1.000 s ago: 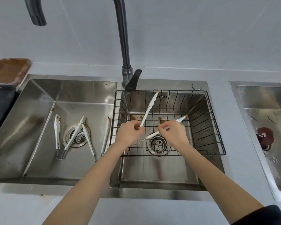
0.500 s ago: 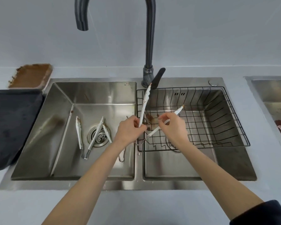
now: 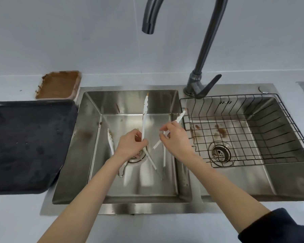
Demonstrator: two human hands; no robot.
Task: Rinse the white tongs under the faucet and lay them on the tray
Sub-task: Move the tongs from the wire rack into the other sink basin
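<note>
Both hands hold one pair of white tongs (image 3: 144,118) spread wide over the left basin (image 3: 130,106): the left hand (image 3: 131,145) pinches the upright arm near its lower end, while the right hand (image 3: 175,139) has thumb and forefinger closed on the other arm, which slants up toward the wire basket (image 3: 253,130) on that hand's outer side, its other fingers loosely fanned. The faucet spout (image 3: 148,27) hangs above and beyond the hands, and no water can be seen running, so the rinse looks not yet started. Judging from this, the main risk is a slip: the right hand's grip is light and near the arm's middle, and once wet the smooth plastic could twist out and drop among the other tongs (image 3: 111,142) lying below the hands around the drain, mixing rinsed with unrinsed. The upright arm shows brown streaks that a brief pass might leave behind. The dark tray (image 3: 25,146) sits on the desk beyond the left hand's outer side, so carrying dripping tongs across would wet the rim, and the splayed arms could catch on the basin edge.
</note>
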